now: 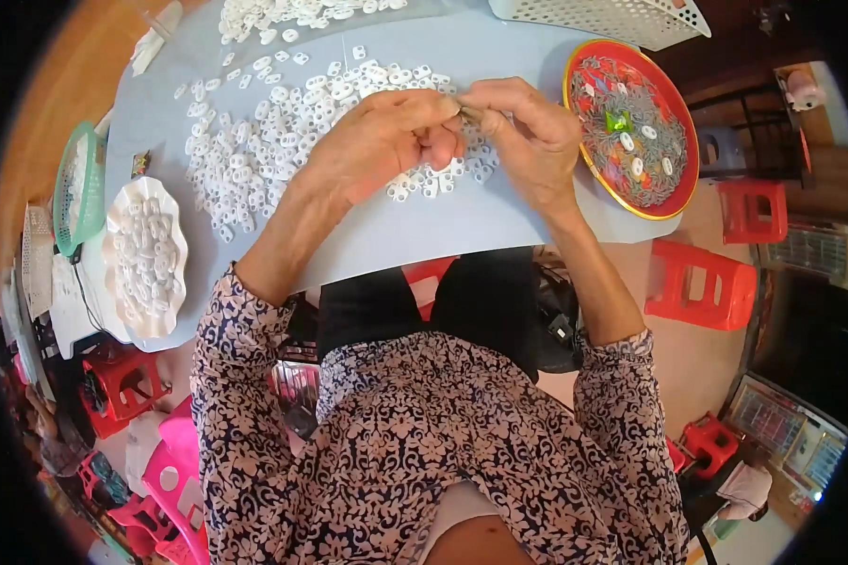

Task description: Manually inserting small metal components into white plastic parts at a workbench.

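and there it was, right out front above the desk [396, 231]: a small grey piece [469, 111] caught where two sets of fingertips met, the left hand [386, 137] pinching from its left, the right hand [528, 137] gripping from its right with thumb and forefinger. so neither hand was nearer; the piece sat directly between them, touching both. its long axis, as far as the small visible sliver told, ran roughly from hand to hand, dipping a little toward the right; which end was its tip could not be told, since the fingers covered so much of it. the left hand's other fingers were curled in, and whether they hid anything else could not be made out. underneath and off to the left spread the white oval pieces [264, 141], a loose heap lying with long axes every which way, the left hand right over its near edge. on the other flank, just beside the right hand, stood the red tray [690, 179] with its yellow rim, loaded with slim grey pieces [655, 104] pointing in all directions, a few white ovals lying on top. and far left, well apart from both hands, the scalloped dish [181, 245] held a pile of white pieces, its long axis running toward the wearer.
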`<action>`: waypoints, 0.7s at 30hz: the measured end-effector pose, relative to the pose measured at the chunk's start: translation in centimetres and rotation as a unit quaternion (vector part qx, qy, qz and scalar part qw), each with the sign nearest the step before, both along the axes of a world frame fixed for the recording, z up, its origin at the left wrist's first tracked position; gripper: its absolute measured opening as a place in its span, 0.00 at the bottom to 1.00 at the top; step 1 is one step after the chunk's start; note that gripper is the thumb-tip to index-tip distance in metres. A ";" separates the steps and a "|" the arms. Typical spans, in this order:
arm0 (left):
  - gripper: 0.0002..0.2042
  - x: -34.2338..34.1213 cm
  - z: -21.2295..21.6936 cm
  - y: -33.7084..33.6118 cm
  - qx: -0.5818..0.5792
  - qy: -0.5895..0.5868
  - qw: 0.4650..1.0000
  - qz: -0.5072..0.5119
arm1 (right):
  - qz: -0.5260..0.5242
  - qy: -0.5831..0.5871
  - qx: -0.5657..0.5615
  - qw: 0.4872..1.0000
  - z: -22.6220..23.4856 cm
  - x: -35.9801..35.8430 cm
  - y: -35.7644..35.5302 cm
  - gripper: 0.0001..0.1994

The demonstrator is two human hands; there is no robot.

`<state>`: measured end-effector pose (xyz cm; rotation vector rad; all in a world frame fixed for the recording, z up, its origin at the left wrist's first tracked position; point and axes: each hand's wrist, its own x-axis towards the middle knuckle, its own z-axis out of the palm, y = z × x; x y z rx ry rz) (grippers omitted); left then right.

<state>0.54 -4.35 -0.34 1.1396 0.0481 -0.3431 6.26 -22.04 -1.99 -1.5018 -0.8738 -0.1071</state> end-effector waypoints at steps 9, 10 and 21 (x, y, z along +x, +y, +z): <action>0.10 0.0 -0.3 -0.5 -0.112 0.017 0.994 -0.005 | 0.007 0.091 0.016 0.996 0.5 -0.3 0.0 0.06; 0.09 0.0 -0.3 -0.6 -0.105 0.008 0.994 0.003 | 0.006 0.091 0.016 0.996 0.5 -0.3 -0.1 0.06; 0.09 -0.4 0.6 -1.1 0.051 -0.056 0.995 0.065 | 0.026 0.183 0.029 0.982 0.3 -0.3 -0.3 0.05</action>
